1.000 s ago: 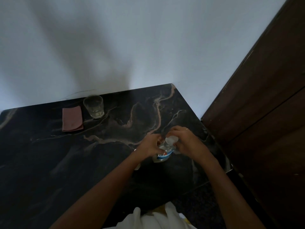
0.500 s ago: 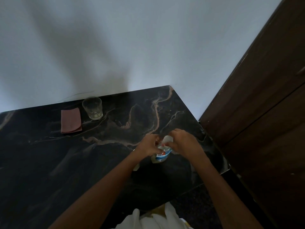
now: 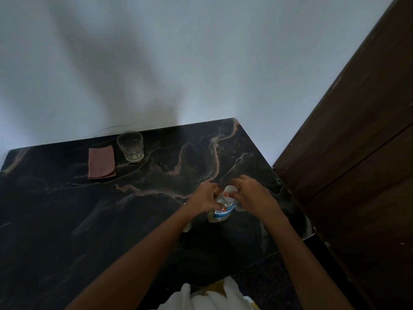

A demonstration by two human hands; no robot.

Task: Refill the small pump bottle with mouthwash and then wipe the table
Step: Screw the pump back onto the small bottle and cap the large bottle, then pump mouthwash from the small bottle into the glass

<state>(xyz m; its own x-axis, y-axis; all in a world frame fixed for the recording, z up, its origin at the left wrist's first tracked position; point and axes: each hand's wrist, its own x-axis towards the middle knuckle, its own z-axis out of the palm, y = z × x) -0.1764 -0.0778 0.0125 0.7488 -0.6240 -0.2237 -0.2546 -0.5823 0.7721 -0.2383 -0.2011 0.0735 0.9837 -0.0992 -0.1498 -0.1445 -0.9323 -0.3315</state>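
Dark marble table (image 3: pixel 67 220), dim room: my left hand (image 3: pixel 204 198) grips the mouthwash bottle (image 3: pixel 222 213), right hand (image 3: pixel 252 195) pinches its white cap (image 3: pixel 230 189). Glass (image 3: pixel 130 146) and pink cloth (image 3: pixel 101 161) sit way back.

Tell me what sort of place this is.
Probably a room in a home: a dark marble-topped table against a plain wall, brown wooden panelling beside it, plus a drinking glass and a mouthwash bottle.
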